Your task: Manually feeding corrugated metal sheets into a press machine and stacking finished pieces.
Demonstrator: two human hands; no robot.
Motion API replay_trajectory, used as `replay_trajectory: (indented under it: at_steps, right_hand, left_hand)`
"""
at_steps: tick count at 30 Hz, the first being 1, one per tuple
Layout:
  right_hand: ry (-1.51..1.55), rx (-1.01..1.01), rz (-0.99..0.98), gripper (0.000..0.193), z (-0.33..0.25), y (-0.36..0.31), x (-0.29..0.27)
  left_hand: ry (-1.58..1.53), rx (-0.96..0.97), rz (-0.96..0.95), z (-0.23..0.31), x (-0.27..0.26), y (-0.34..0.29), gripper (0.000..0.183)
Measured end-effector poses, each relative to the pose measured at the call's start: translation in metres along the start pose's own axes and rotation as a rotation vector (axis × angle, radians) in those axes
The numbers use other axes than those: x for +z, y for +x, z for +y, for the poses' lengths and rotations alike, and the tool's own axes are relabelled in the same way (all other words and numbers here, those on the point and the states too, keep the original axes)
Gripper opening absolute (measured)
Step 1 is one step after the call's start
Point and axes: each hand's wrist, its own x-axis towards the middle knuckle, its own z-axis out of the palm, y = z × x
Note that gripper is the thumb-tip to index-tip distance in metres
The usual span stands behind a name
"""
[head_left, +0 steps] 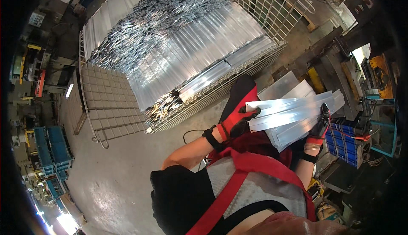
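Note:
I hold a few long, shiny metal strips (289, 109) in front of my body, slightly fanned apart. My left hand (239, 122), in a red and black glove, is closed on their left end, where small holes show near the corners. Toward the other end, my right hand (321, 122) in a similar glove grips the strips from the near side, its fingers partly hidden. More metal strips (282, 136) lie just beneath the held ones. Behind them are wider flat sheet pieces (280, 86).
A large wire mesh basket (112, 97) stands ahead and to the left, filled with stacked metal strips (187, 48). At the right are dark machinery (340, 75) and a blue crate (342, 143). Teal bins (53, 148) stand at the far left. A cable (185, 135) lies on the floor.

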Motion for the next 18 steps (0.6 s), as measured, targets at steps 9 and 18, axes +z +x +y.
replay_trajectory:
  at_steps: [9, 18]
  right_hand:
    - [0.287, 0.39, -0.288, 0.052, -0.042, -0.006, 0.052]
    - [0.199, 0.418, -0.182, 0.056, -0.019, -0.012, 0.025]
  left_hand:
    - [0.202, 0.135, 0.383, 0.02, -0.065, 0.029, 0.024]
    - [0.089, 0.279, 0.642, 0.069, -0.134, 0.136, 0.027]
